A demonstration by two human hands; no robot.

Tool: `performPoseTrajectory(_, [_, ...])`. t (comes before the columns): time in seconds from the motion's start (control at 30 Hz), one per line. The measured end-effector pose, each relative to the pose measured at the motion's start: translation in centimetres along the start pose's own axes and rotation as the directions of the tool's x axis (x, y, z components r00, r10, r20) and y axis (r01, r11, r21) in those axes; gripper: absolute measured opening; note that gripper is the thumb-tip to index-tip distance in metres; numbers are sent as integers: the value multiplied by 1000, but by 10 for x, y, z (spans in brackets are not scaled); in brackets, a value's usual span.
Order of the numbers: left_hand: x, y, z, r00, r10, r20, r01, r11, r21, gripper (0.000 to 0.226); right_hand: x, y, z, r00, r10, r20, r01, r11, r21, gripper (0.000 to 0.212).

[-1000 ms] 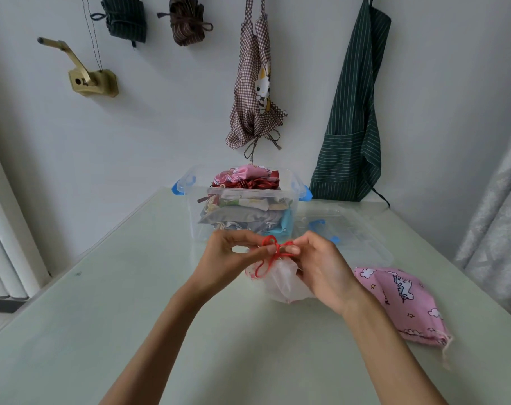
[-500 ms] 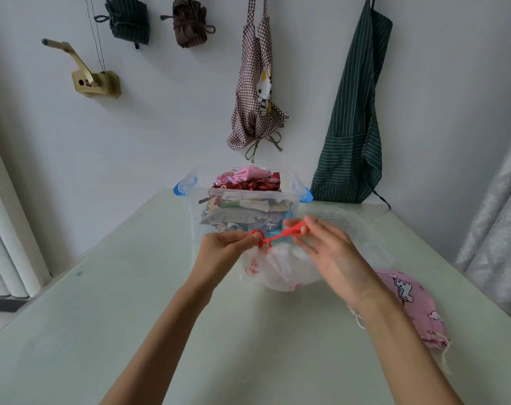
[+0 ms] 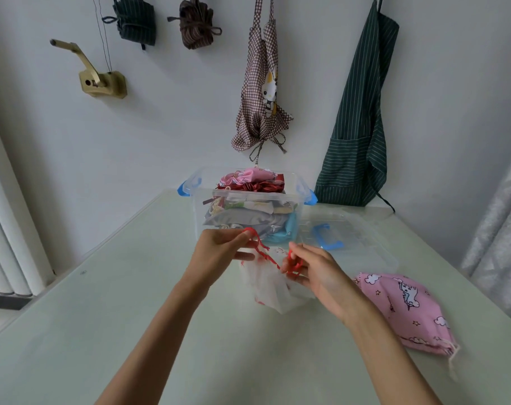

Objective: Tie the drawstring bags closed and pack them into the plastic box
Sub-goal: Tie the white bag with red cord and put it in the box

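Pinching the red drawstring (image 3: 261, 249) at both ends, the two hands work over a white drawstring bag (image 3: 270, 290) in the middle of the pale green table (image 3: 102, 331). Left hand (image 3: 219, 252) has thumb and forefinger closed on one loop of the cord, up near the bag's gathered mouth. Right hand (image 3: 318, 273) grips the other end, red cord bunched between curled fingers, lower and to the right. The string runs slanting between them, across the top of the bag. The bag itself rests on the table, just under both hands, crumpled and partly see-through.

Behind it stands the clear plastic box (image 3: 248, 200) with blue latches, already stacked high with folded fabric bags, a pink one on top. Its clear lid (image 3: 345, 235) lies flat on the table just to the right of the box. Further right, near the table edge, a pink drawstring bag (image 3: 406, 311) with a unicorn print lies flat, its cream cord trailing toward the viewer.
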State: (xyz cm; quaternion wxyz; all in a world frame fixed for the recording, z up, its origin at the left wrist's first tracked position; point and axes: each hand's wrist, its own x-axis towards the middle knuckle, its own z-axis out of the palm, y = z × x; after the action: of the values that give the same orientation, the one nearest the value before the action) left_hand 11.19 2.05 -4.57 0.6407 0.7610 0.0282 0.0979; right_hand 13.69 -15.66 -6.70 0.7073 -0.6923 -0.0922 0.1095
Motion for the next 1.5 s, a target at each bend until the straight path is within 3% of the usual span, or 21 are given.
performPoseTrajectory(0.07, [-1,3,-2,993,-65,101,68,997,-29,20,0,2,2,999,34,-5,-34,998,-43,30])
performPoseTrajectory(0.17, [-1,-2,-2,973,-200,112,218,958,-186,21,-1,1,3,993,112,24,-112,994,-14,31])
performPoseTrajectory(0.23, [-1,-1,0,969,-215,121,240,936,-259,21,-5,-9,3,990,117,74,-118,993,20,28])
performPoseTrajectory(0.37, [-3,4,-1,997,-34,66,29,996,80,20,-16,-33,-7,996,-7,87,2,998,57,25])
performPoseTrajectory(0.47, [-2,6,-4,999,10,-45,-8,999,45,17,-27,-48,-19,996,-78,32,84,970,-226,33])
performPoseTrajectory(0.57, [0,9,-9,991,-87,-104,81,995,-66,16,-35,-50,-21,983,73,169,31,842,-539,28])
performPoseTrajectory(0.63, [2,12,-13,987,-127,-94,119,989,-86,17,-36,-47,-16,961,177,212,-7,784,-621,28])
performPoseTrajectory(0.7, [1,11,-16,994,-107,-20,107,994,21,21,-37,-47,-13,960,181,214,4,754,-657,28])
performPoseTrajectory(0.8, [-4,11,-12,976,-57,210,7,972,233,23,-39,-52,-12,968,50,244,122,759,-640,24])
performPoseTrajectory(0.87, [-8,11,-4,950,-62,306,-17,969,248,24,-43,-58,-12,963,-36,266,189,795,-576,28])
performPoseTrajectory(0.93, [-8,13,3,950,-77,303,38,990,134,27,-48,-65,-13,963,-85,255,213,819,-533,36])
performPoseTrajectory(1.03, [-4,15,6,973,-146,177,175,971,-162,17,-50,-71,-16,980,-87,181,175,814,-555,41])
performPoseTrajectory(1.07, [-3,15,4,978,-144,147,169,971,-172,17,-49,-70,-18,987,-87,137,152,790,-594,41])
performPoseTrajectory(1.17, [-8,13,3,972,-101,214,93,995,48,21,-49,-68,-20,992,-116,45,118,762,-637,39])
performPoseTrajectory(1.3, [-17,16,14,896,-130,424,-11,949,315,21,-52,-71,-17,978,-152,145,208,796,-569,39])
performPoseTrajectory(1.4, [-21,18,24,835,-178,521,14,953,303,15,-48,-68,-14,971,-140,193,225,803,-552,43])
performPoseTrajectory(1.5, [-22,20,25,861,-181,476,117,980,161,19,-48,-69,-20,993,16,114,44,863,-503,40])
